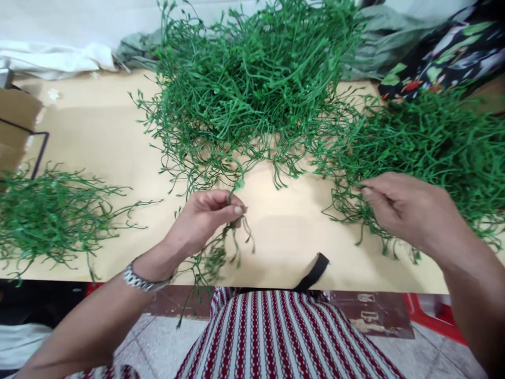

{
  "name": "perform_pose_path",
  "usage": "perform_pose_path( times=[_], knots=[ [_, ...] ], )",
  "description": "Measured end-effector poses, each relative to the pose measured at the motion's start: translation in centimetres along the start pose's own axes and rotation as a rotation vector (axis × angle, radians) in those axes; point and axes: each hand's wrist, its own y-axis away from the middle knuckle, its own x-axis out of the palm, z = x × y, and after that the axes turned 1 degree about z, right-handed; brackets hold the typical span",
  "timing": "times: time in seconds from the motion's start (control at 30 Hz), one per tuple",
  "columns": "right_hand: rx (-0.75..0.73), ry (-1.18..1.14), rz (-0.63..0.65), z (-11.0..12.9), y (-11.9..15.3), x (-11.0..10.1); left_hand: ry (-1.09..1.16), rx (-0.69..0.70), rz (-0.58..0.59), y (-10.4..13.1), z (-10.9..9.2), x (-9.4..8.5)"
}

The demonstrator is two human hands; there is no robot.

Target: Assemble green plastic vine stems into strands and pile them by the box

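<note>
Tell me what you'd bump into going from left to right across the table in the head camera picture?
Small green sprig pile → left hand pinching a green sprig → black strap at the table's near edge → right hand reaching into the right green pile.

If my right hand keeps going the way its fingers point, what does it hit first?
The right hand points left, fingertips already at the edge of the right-hand pile of green stems. Past those strands lies bare table, then probably the left hand holding a sprig.

Pale wooden table (98, 126): green sprig heaps at centre (252, 79), right (426, 142), left (47, 216); black strap (313, 271).
</note>
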Motion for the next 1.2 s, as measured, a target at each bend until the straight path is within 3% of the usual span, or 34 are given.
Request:
perform_pose_path(
  times=[0.07,0.13,0.2,0.3,0.4,0.5,0.67,0.9,1.2],
  knots=[
    [-0.025,0.390,-0.066,-1.4,0.3,0.2,0.094,-0.017,-0.023,-0.8,0.4,0.5],
    [-0.017,0.506,-0.081,-1.5,0.4,0.5,0.137,-0.053,-0.045,-1.3,0.7,1.1],
    [-0.038,0.379,-0.116,-0.2,0.2,0.9,0.155,-0.089,-0.057,-1.6,1.0,1.8],
    [-0.123,-0.038,-0.141,3.9,-1.0,2.1,0.169,-0.096,-0.048,-1.8,1.1,2.9],
    [-0.157,-0.403,0.112,8.2,-2.4,4.4,0.192,-0.059,-0.022,-1.8,1.2,3.9],
    [-0.128,-0.588,0.220,10.3,-3.2,6.7,0.222,-0.026,0.001,-1.7,1.4,4.3],
    [0.036,-0.767,0.256,9.8,-2.8,7.6,0.265,-0.017,0.002,-1.6,1.9,4.0],
    [0.023,-0.732,0.204,9.8,-2.5,7.6,0.333,0.007,0.177,-1.2,3.1,3.7],
    [0.116,-0.910,0.338,9.9,-2.7,7.7,0.058,0.004,0.064,-0.9,3.0,3.7]
  ],
)
